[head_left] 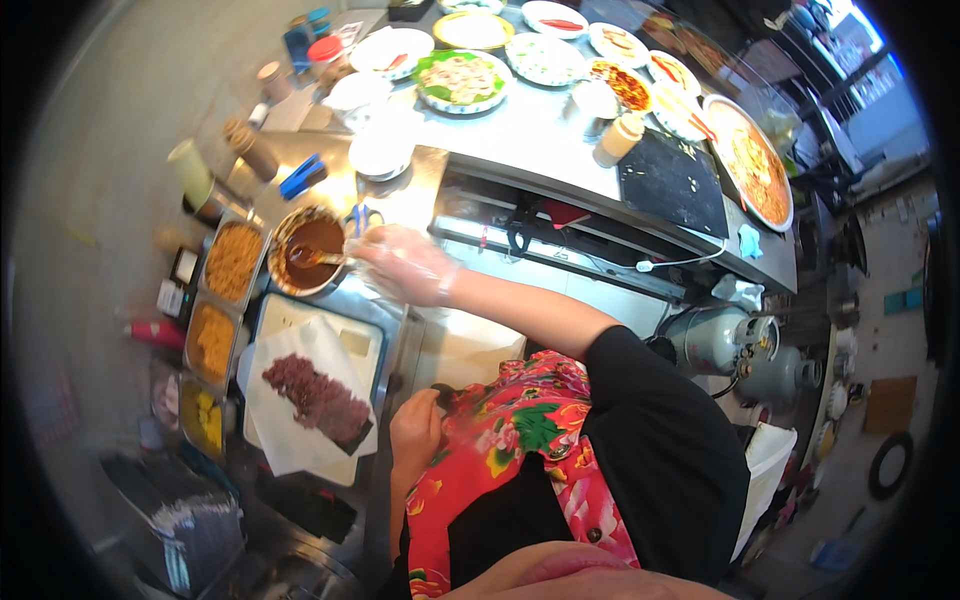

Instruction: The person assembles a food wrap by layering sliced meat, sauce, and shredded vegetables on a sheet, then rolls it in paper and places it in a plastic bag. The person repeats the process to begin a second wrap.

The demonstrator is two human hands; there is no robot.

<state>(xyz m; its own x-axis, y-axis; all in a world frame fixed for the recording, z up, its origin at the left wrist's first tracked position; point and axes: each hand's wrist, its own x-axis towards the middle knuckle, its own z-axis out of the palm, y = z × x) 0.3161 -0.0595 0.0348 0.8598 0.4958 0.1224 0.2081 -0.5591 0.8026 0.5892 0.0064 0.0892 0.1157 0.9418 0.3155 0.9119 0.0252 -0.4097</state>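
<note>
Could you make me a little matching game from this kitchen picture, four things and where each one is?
1. Right hand
2. Left hand
3. Purple rice
4. Black cutting board

A. Spread above white paper
B. Beside the large dish of reddish food
C. Gloved, holding a utensil that dips into the bowl of brown sauce
D. Close to the red floral apron

Pairs: 1-C, 2-D, 3-A, 4-B

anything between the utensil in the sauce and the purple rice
Only the rim of the sauce bowl, then the edge of the tray; nothing else visible stands between the utensil in the right hand and the purple rice.
</note>
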